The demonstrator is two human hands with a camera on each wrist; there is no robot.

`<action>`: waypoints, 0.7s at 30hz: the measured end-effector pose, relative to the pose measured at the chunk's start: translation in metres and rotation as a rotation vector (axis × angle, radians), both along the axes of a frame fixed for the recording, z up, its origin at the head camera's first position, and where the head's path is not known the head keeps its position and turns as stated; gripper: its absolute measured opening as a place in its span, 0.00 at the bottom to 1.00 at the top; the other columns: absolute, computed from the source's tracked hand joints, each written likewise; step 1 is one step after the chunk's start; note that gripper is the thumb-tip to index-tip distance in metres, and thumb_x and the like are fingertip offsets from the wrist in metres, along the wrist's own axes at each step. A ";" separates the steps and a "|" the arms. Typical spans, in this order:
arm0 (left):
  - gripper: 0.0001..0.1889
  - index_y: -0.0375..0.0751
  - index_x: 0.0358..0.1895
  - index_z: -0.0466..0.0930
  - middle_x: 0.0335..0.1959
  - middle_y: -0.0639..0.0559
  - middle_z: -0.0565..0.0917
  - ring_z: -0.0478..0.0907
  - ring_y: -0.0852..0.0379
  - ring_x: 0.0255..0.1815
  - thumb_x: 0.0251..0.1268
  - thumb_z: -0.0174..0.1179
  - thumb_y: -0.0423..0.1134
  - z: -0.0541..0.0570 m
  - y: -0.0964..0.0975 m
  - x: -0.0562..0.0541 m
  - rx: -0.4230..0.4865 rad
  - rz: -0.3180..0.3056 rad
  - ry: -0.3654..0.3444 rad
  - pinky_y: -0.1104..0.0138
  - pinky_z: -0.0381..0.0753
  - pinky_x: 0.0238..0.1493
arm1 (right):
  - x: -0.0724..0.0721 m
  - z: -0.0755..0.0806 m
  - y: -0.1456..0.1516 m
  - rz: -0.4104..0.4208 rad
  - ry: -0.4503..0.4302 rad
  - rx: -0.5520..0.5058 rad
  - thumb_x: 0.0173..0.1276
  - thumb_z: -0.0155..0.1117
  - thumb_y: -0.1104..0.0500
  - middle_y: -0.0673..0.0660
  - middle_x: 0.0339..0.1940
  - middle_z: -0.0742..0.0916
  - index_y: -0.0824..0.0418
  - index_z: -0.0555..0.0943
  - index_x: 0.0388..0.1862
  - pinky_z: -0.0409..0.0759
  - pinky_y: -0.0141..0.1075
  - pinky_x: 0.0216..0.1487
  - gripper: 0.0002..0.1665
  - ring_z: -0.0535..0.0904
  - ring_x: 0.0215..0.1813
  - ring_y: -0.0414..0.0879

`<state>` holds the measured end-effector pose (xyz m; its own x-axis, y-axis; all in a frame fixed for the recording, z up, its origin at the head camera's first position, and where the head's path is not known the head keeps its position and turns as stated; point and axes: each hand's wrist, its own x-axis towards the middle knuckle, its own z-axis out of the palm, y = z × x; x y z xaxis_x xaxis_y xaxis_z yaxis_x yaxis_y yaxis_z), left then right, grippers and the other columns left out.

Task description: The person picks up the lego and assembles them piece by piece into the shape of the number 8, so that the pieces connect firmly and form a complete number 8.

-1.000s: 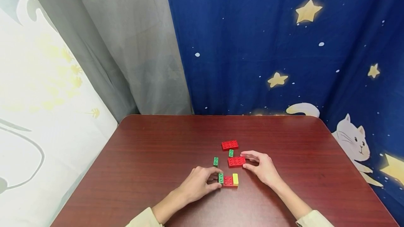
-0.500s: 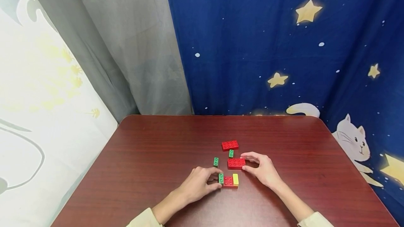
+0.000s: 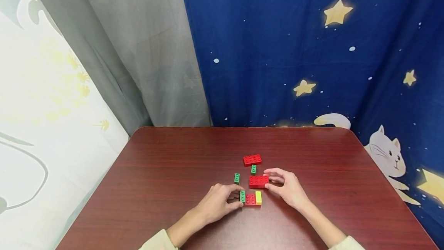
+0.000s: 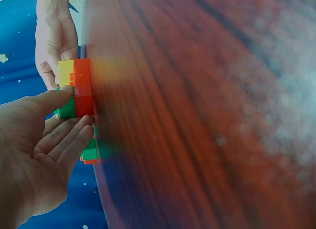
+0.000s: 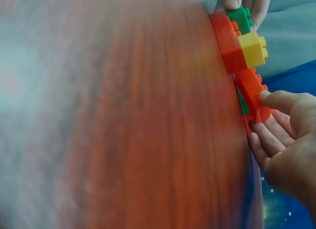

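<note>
My left hand (image 3: 217, 203) pinches a green brick (image 3: 242, 196) at the left end of a red base brick (image 3: 250, 199), thumb on the near side. A yellow brick (image 3: 258, 197) sits on that base's right end, with bare red studs between. My right hand (image 3: 290, 189) grips the right end of another red brick (image 3: 258, 182), just beyond the joined bricks. In the right wrist view this gripped red brick (image 5: 251, 91) is tilted, the thumb on its studded top and the fingers beneath.
Two loose green bricks lie farther back, one green brick (image 3: 237, 178) left of the gripped brick and one green brick (image 3: 253, 169) behind it. A red brick (image 3: 252, 160) lies behind them on the brown table (image 3: 173, 165). Curtains hang past the table's far edge.
My right hand has brought its red brick slightly nearer to me, towards the joined bricks. The left hand stays on the green brick.
</note>
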<state>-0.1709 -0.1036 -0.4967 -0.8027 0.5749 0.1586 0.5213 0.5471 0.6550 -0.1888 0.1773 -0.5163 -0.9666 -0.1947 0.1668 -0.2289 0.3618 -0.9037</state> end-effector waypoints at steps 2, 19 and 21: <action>0.16 0.42 0.55 0.88 0.44 0.59 0.91 0.86 0.70 0.44 0.65 0.77 0.37 0.000 0.000 0.000 0.001 -0.001 0.000 0.77 0.84 0.44 | 0.001 0.001 -0.001 0.005 -0.002 -0.022 0.65 0.78 0.70 0.65 0.56 0.89 0.70 0.84 0.61 0.87 0.45 0.57 0.25 0.88 0.57 0.59; 0.16 0.42 0.55 0.88 0.45 0.58 0.91 0.87 0.70 0.45 0.66 0.77 0.37 -0.002 -0.001 -0.001 -0.003 -0.003 0.000 0.78 0.83 0.45 | -0.001 0.000 -0.002 0.022 0.005 0.001 0.66 0.79 0.65 0.61 0.53 0.91 0.68 0.85 0.61 0.87 0.39 0.56 0.25 0.90 0.52 0.52; 0.16 0.42 0.55 0.88 0.45 0.58 0.91 0.86 0.70 0.45 0.66 0.77 0.37 -0.002 -0.001 -0.001 -0.006 -0.004 0.001 0.78 0.83 0.45 | 0.000 0.000 -0.002 0.020 0.006 0.000 0.66 0.79 0.65 0.61 0.52 0.92 0.68 0.86 0.61 0.87 0.40 0.56 0.24 0.90 0.52 0.52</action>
<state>-0.1724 -0.1044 -0.4988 -0.8000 0.5795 0.1557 0.5242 0.5488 0.6512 -0.1890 0.1752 -0.5160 -0.9614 -0.2141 0.1730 -0.2418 0.3568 -0.9024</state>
